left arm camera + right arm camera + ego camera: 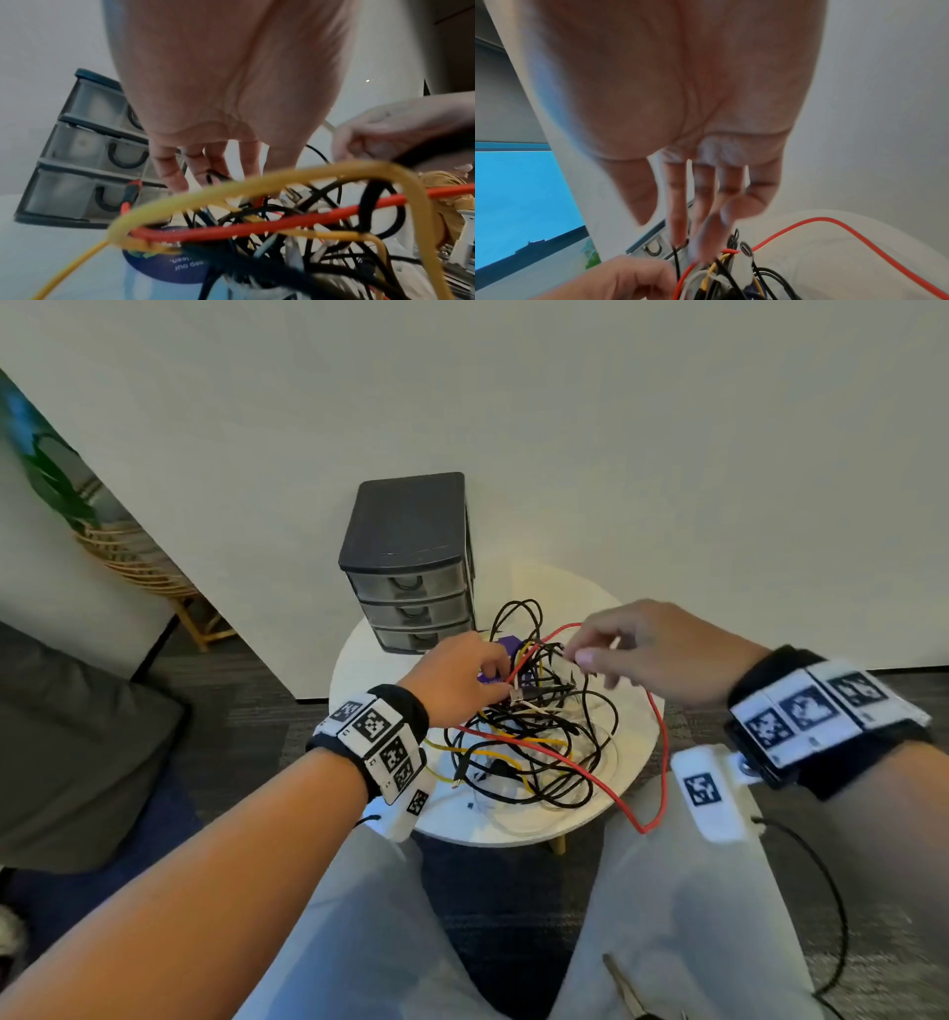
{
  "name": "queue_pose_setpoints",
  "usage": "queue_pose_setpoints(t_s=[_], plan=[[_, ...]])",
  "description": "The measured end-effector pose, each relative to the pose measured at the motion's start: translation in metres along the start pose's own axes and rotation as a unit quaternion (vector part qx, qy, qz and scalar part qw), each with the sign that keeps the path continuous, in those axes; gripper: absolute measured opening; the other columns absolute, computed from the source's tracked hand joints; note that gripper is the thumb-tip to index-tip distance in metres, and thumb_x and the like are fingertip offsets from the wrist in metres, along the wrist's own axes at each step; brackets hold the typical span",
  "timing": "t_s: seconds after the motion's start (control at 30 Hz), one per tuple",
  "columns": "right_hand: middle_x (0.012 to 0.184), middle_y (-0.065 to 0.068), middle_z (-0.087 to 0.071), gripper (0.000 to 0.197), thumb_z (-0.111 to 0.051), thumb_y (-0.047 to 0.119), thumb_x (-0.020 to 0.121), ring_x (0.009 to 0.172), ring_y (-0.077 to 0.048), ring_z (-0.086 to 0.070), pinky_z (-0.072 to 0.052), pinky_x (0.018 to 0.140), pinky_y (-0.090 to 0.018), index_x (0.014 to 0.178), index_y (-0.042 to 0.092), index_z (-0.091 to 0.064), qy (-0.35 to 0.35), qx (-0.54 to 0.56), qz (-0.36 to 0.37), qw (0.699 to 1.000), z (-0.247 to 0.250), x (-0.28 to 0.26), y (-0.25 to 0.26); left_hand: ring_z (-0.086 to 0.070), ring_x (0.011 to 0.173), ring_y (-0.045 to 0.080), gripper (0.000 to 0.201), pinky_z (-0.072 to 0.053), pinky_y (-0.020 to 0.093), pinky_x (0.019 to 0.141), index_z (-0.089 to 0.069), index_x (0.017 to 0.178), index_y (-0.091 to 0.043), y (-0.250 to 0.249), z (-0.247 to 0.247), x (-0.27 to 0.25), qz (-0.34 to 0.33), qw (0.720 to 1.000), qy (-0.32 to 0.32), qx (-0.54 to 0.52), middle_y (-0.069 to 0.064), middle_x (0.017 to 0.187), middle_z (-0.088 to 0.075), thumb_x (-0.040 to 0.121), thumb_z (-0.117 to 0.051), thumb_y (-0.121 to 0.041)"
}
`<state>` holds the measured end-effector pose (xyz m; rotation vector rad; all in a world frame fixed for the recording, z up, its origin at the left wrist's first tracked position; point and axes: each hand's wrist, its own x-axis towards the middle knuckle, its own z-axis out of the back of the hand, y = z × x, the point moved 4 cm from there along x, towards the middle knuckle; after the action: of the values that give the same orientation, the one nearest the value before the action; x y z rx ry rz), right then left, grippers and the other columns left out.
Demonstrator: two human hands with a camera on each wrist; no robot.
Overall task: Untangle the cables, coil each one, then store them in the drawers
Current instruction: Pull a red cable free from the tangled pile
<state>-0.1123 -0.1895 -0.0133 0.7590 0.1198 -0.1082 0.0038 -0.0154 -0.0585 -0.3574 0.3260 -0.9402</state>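
A tangle of black, yellow, white and red cables [534, 747] lies on a small round white table [513, 834]. A dark drawer unit [411, 541] with three shut translucent drawers stands at the table's back left. My left hand [500, 677] reaches into the top of the tangle, fingers curled among black strands beside the red cable [611, 793]. My right hand [575, 654] pinches a strand at the tangle's top, thumb against fingers; its colour is unclear. In the left wrist view a yellow cable [257, 184] arches before my left hand [205, 178].
The red cable's loop hangs over the table's front right edge [647, 829], above my knees [693, 891]. A purple round item [506, 642] lies under the cables. A grey sofa [77, 737] and a wicker stand [138, 567] are at the left; a wall rises behind the table.
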Motion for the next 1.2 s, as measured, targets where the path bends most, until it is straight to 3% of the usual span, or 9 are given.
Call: queue_pose_setpoints(t_s=[0.1, 0.23, 0.43, 0.57, 0.7, 0.77, 0.9, 1.03, 1.2], plan=[[0.119, 0.004, -0.060, 0.031, -0.060, 0.025, 0.099, 0.099, -0.013, -0.060, -0.041, 0.089, -0.031, 0.130, 0.030, -0.063, -0.063, -0.064, -0.022, 0.996, 0.000, 0.029, -0.011, -0.048, 0.080, 0.004, 0.011, -0.039, 0.027, 0.075, -0.072, 0.100, -0.016, 0.005, -0.002, 0.001, -0.004, 1.000, -0.022, -0.013, -0.010, 0.086, -0.056, 0.094, -0.069, -0.025], [0.143, 0.000, -0.046, 0.040, -0.057, 0.026, 0.100, 0.133, -0.027, -0.043, -0.036, 0.111, -0.048, 0.139, 0.035, -0.055, 0.020, -0.151, -0.036, 0.988, -0.024, 0.056, -0.024, -0.057, 0.084, 0.003, 0.008, -0.045, 0.018, 0.074, -0.076, 0.099, -0.023, 0.007, 0.000, -0.002, -0.025, 0.999, -0.027, -0.038, -0.008, 0.093, -0.063, 0.093, -0.072, -0.026], [0.100, 0.010, -0.063, 0.008, -0.063, 0.031, 0.095, 0.103, -0.020, -0.058, -0.045, 0.093, -0.048, 0.093, 0.025, -0.068, -0.001, -0.145, 0.023, 0.989, -0.022, 0.051, -0.003, -0.057, 0.085, 0.000, 0.006, -0.043, 0.009, 0.075, -0.073, 0.100, -0.023, 0.010, 0.002, -0.008, -0.038, 0.996, -0.037, -0.072, -0.013, 0.093, -0.061, 0.095, -0.070, -0.026], [0.078, 0.007, -0.066, 0.013, -0.068, 0.027, 0.094, 0.076, -0.010, -0.059, -0.047, 0.073, -0.034, 0.083, 0.019, -0.072, 0.041, -0.082, 0.067, 0.994, -0.008, 0.038, 0.034, -0.057, 0.093, 0.018, 0.019, -0.051, 0.037, 0.085, -0.072, 0.107, -0.016, 0.009, -0.003, -0.005, -0.023, 0.999, -0.003, -0.031, 0.001, 0.104, -0.062, 0.093, -0.071, -0.030], [0.056, 0.020, -0.053, 0.018, -0.066, 0.023, 0.096, 0.056, -0.001, -0.045, -0.033, 0.061, -0.025, 0.081, 0.013, -0.071, -0.003, -0.030, 0.077, 0.997, 0.004, 0.032, 0.053, -0.059, 0.096, 0.021, 0.020, -0.052, 0.046, 0.088, -0.072, 0.107, -0.017, 0.009, -0.006, -0.002, -0.038, 0.998, 0.004, -0.051, 0.003, 0.105, -0.063, 0.093, -0.071, -0.031], [0.061, 0.016, -0.056, 0.017, -0.068, 0.020, 0.095, 0.060, -0.001, -0.044, -0.037, 0.066, -0.025, 0.083, 0.008, -0.072, -0.068, 0.032, 0.087, 0.993, 0.015, 0.029, 0.059, -0.060, 0.097, 0.021, 0.021, -0.053, 0.046, 0.089, -0.072, 0.110, -0.016, 0.010, -0.007, -0.002, -0.034, 0.998, 0.006, -0.051, 0.002, 0.107, -0.063, 0.095, -0.069, -0.031], [0.086, -0.016, -0.069, 0.014, -0.068, 0.014, 0.094, 0.079, -0.012, -0.055, -0.047, 0.082, -0.030, 0.088, 0.003, -0.073, -0.153, 0.142, 0.104, 0.972, 0.039, 0.021, 0.073, -0.058, 0.095, 0.018, 0.017, -0.052, 0.043, 0.089, -0.074, 0.107, -0.016, 0.012, -0.011, -0.006, -0.041, 0.999, 0.004, -0.021, -0.001, 0.103, -0.063, 0.098, -0.065, -0.027], [0.080, -0.009, -0.065, 0.014, -0.067, 0.018, 0.095, 0.073, -0.009, -0.048, -0.039, 0.066, -0.011, 0.083, 0.014, -0.073, -0.171, 0.155, 0.122, 0.965, 0.058, 0.012, 0.085, -0.055, 0.099, 0.008, 0.016, -0.046, 0.023, 0.088, -0.071, 0.112, -0.021, 0.012, -0.006, -0.009, -0.034, 0.997, 0.000, -0.074, -0.009, 0.106, -0.059, 0.097, -0.067, -0.022], [0.093, -0.027, -0.065, 0.014, -0.065, 0.023, 0.096, 0.073, -0.015, -0.046, -0.040, 0.065, -0.019, 0.085, 0.023, -0.073, -0.217, 0.137, 0.159, 0.953, 0.073, 0.006, 0.095, -0.059, 0.096, -0.011, 0.021, -0.044, 0.008, 0.080, -0.068, 0.104, -0.029, 0.016, 0.026, -0.007, -0.018, 0.991, -0.045, -0.121, -0.019, 0.104, -0.064, 0.097, -0.062, -0.010]])
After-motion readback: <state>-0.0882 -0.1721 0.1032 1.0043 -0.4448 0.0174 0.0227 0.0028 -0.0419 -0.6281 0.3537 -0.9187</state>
